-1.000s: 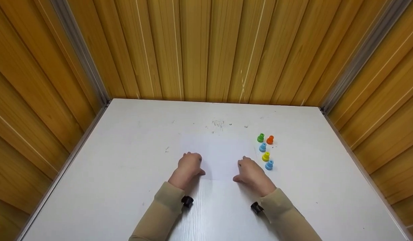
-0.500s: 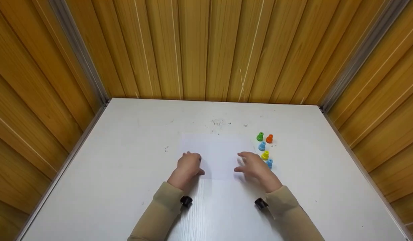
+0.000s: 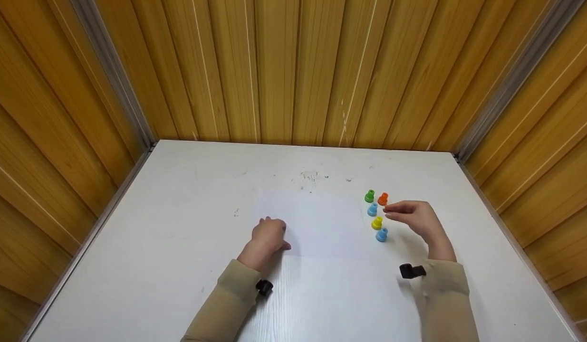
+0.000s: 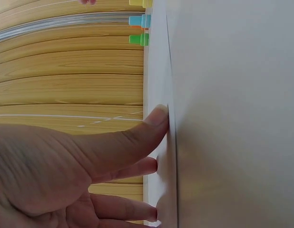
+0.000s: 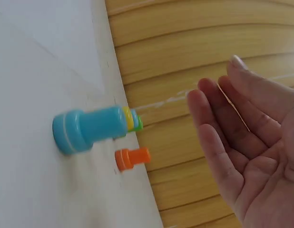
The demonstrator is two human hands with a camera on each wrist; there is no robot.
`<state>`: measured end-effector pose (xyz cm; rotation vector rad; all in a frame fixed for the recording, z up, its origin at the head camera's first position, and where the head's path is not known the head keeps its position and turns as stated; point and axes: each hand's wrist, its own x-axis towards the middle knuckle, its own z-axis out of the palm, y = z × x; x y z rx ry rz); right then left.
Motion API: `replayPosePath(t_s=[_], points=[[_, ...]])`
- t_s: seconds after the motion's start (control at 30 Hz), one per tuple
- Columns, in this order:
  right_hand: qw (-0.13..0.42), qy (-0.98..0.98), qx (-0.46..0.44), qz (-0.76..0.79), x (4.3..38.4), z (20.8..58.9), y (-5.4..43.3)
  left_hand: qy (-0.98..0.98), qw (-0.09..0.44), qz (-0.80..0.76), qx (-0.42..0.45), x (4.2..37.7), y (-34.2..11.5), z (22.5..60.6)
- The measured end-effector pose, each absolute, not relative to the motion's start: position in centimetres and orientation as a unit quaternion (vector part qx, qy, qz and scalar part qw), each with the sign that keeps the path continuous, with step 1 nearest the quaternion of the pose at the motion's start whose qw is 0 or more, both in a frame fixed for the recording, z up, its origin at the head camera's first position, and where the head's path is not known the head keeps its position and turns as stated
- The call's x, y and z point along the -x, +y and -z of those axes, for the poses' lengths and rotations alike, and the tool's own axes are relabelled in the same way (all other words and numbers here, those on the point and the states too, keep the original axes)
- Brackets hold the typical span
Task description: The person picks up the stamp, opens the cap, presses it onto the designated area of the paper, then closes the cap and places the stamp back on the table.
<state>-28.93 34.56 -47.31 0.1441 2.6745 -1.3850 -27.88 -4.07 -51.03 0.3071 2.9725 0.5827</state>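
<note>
A white sheet of paper (image 3: 317,218) lies flat mid-table. On its near left part rests my left hand (image 3: 268,235), its thumb and fingertips touching down, as the left wrist view also shows. Right of the paper stand small stepped plastic pegs: green (image 3: 370,196), orange (image 3: 383,199), light blue (image 3: 372,209), yellow (image 3: 377,223) and a nearer light blue peg (image 3: 381,235). My right hand (image 3: 417,219) hovers just right of them, palm bare and fingers extended in the right wrist view. Its fingertips point toward the middle of the group and hold nothing.
The white table (image 3: 155,228) has dark scuff marks beyond the paper. Wood-patterned panels (image 3: 283,71) wall in the back and both sides, with grey metal posts at the corners. A black wrist camera (image 3: 411,271) sticks out from the right cuff.
My right hand has lifted off the paper's right side and moved right, passing over the pegs to their far right side. The left hand stays put on the paper.
</note>
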Motion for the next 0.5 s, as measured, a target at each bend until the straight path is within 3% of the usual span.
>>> replayPosePath(t_s=[0.27,0.5], points=[[0.14,0.891,-0.018,0.432,29.4,49.7,36.3,0.975,0.049,-0.187,-0.11,27.8,-4.3,51.0],[0.159,0.888,-0.032,0.43,29.5,51.1,36.4,0.976,0.064,-0.18,-0.102,27.9,-4.3,51.0]])
